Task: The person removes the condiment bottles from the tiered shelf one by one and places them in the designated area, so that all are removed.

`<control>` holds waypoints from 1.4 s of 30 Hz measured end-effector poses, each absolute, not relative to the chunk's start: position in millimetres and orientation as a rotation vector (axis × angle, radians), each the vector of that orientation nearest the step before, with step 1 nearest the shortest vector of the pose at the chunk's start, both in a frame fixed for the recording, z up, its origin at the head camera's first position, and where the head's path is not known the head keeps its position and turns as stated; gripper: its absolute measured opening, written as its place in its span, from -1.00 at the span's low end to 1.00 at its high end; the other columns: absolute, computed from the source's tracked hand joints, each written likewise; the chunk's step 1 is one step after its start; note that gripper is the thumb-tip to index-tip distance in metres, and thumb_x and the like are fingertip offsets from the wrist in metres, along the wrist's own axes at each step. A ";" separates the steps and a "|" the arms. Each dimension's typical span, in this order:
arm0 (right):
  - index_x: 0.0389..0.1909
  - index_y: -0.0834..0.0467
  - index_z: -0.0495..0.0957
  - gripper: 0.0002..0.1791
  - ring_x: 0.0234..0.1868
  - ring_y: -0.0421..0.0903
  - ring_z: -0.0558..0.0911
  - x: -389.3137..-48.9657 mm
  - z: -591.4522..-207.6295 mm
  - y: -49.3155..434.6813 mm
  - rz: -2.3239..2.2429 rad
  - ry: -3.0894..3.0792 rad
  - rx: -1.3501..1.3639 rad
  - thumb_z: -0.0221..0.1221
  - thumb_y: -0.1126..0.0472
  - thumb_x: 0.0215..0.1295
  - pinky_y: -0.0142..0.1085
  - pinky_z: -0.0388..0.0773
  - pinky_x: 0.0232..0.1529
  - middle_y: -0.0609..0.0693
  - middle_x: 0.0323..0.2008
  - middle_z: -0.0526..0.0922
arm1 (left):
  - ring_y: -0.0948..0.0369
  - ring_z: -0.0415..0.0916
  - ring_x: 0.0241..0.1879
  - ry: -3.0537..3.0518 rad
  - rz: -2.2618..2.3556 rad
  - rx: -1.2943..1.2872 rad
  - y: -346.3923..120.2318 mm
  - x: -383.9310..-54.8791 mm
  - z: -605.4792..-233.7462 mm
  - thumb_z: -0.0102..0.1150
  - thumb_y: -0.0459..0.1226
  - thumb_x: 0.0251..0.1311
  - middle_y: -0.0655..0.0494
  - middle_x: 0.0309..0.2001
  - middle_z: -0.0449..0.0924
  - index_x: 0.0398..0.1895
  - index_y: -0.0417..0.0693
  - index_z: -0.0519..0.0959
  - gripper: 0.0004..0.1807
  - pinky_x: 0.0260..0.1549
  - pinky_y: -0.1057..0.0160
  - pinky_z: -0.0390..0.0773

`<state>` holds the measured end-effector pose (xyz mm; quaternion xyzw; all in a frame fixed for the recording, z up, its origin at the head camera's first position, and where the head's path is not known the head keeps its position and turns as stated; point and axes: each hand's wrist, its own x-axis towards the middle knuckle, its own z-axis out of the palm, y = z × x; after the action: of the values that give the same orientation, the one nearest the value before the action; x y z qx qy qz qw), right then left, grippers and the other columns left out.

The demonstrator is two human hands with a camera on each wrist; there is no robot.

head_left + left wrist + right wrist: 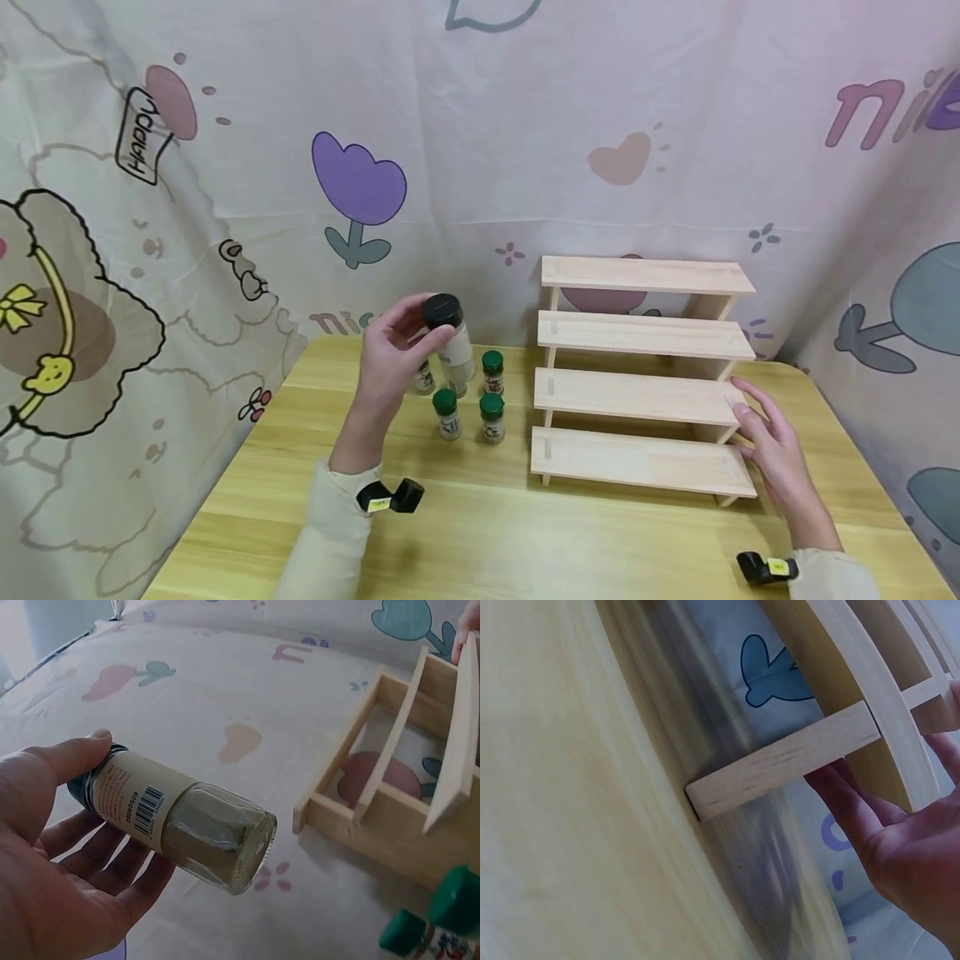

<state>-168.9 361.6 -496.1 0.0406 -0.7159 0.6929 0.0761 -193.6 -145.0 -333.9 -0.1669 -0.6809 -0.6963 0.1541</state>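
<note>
My left hand (393, 346) grips a glass spice jar (454, 346) by its black cap, holding it tilted above the table. In the left wrist view the jar's beige label shows a barcode, and pale powder (206, 832) lies inside the clear glass. Below and around it several small spice jars with green caps (492, 407) stand on the table, some partly hidden by the held jar and hand. My right hand (776, 446) holds the right side of a four-tier wooden step shelf (637, 396), its fingers bent at the ends of the lower boards.
The wood-grain table (480, 533) carries the shelf at its right half, near the back edge. Behind and beside it hangs a printed cloth (480, 167). Small black cameras (405, 496) are strapped to both wrists.
</note>
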 end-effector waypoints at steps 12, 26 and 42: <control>0.58 -0.02 0.21 -0.45 -0.02 -0.38 0.64 -170.0 -495.7 361.8 2.083 -2.126 0.149 -0.04 0.16 0.64 -0.38 0.67 -0.23 -0.28 0.09 0.53 | 0.13 0.59 0.07 -2.028 -1.952 -0.291 -181.9 -185.5 -367.0 0.35 -0.52 0.23 0.03 0.08 0.57 0.22 -0.35 0.52 -0.53 0.09 0.32 0.60; 0.58 -0.04 0.20 -0.45 -0.04 -0.38 0.64 -171.4 -495.6 361.9 2.085 -2.140 0.098 -0.04 0.17 0.65 -0.40 0.66 -0.22 -0.31 0.08 0.54 | 0.27 0.67 -0.05 -2.098 -1.905 -0.163 -212.8 -182.4 -411.9 0.48 -0.47 0.12 0.23 -0.08 0.74 0.17 -0.34 0.57 -0.49 -0.03 0.37 0.65; 0.57 -0.04 0.22 -0.46 -0.04 -0.37 0.63 -172.3 -496.4 363.7 2.077 -2.146 0.110 -0.04 0.18 0.64 -0.41 0.66 -0.22 -0.29 0.08 0.53 | 0.32 0.67 -0.10 -2.185 -1.910 -0.052 -231.9 -198.4 -450.6 0.50 -0.48 0.09 0.28 -0.13 0.74 0.11 -0.38 0.55 -0.50 -0.04 0.38 0.64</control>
<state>-172.3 363.7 -496.4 0.0366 -0.7159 0.6930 0.0764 -198.4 -231.9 -450.6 -0.0178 -0.7474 -0.6533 0.1195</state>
